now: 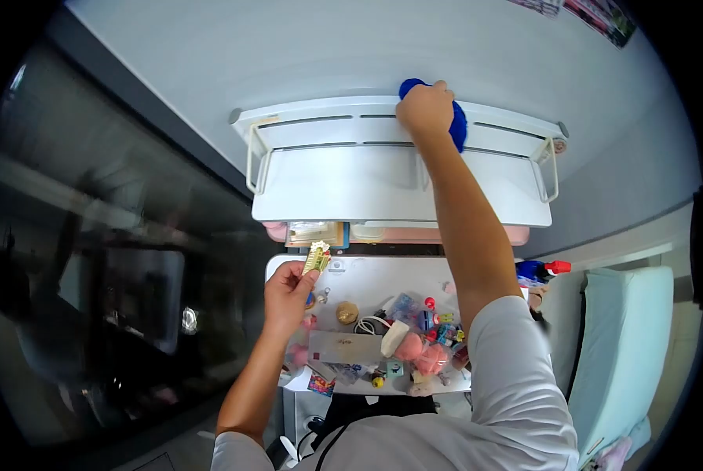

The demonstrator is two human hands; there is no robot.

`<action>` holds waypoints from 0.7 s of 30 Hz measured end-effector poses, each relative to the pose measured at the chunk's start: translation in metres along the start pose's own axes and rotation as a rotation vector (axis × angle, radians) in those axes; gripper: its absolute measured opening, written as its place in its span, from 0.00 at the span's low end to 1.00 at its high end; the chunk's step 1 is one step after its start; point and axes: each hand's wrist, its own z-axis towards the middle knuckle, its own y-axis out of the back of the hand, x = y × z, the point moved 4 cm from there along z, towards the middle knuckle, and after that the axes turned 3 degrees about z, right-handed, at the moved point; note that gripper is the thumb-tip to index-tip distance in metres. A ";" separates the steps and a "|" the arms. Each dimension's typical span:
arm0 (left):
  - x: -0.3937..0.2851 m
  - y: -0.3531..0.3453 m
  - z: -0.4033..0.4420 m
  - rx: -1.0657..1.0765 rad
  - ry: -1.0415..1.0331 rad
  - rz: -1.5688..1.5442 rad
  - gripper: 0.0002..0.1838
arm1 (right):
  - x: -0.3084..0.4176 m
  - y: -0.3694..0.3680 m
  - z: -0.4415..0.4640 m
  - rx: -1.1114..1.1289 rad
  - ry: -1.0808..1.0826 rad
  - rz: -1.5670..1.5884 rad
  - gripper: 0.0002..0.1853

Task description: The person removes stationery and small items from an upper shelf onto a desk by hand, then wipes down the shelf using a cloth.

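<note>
My right hand (426, 110) reaches up to the top edge of the white shelf (343, 180), its fingers closed on a blue cloth (459, 127). Part of the cloth sticks out past the fingers at the upper left, and more hangs down on the right. Lower down, over the left side of the desk, my left hand (287, 292) pinches a small yellow-green item (317, 257), which looks like a packet; its exact kind is unclear. Just beneath those fingers is a small blue object, partly hidden.
On the white desk (367, 271) lies a cluster of small items, including a clear plastic box (343, 345), pink plush pieces (430, 359) and a round tan object (346, 312). A blue bottle with a red top (557, 268) stands right. Dark glass (124, 259) borders the left.
</note>
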 end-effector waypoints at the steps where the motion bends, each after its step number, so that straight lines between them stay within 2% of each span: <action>1: 0.001 0.006 0.000 -0.001 0.005 -0.005 0.04 | 0.008 -0.003 -0.001 0.026 0.025 -0.029 0.14; 6: 0.007 0.034 0.005 -0.017 -0.046 -0.043 0.04 | 0.067 -0.037 -0.009 0.054 0.187 -0.070 0.14; 8: 0.005 0.047 0.005 -0.033 -0.049 -0.067 0.04 | 0.094 -0.078 -0.005 0.055 0.278 -0.082 0.14; 11: 0.014 0.074 0.004 -0.063 -0.059 -0.026 0.05 | 0.146 -0.077 -0.032 0.111 0.228 0.039 0.14; 16: 0.033 0.116 -0.003 -0.112 -0.034 -0.043 0.06 | 0.207 -0.118 -0.048 0.018 0.357 0.094 0.13; 19: 0.048 0.133 -0.010 -0.141 -0.008 -0.073 0.06 | 0.238 -0.140 -0.056 -0.028 0.507 0.087 0.14; 21: 0.053 0.136 -0.013 -0.143 0.000 -0.076 0.05 | 0.258 -0.171 -0.057 -0.088 0.686 0.014 0.15</action>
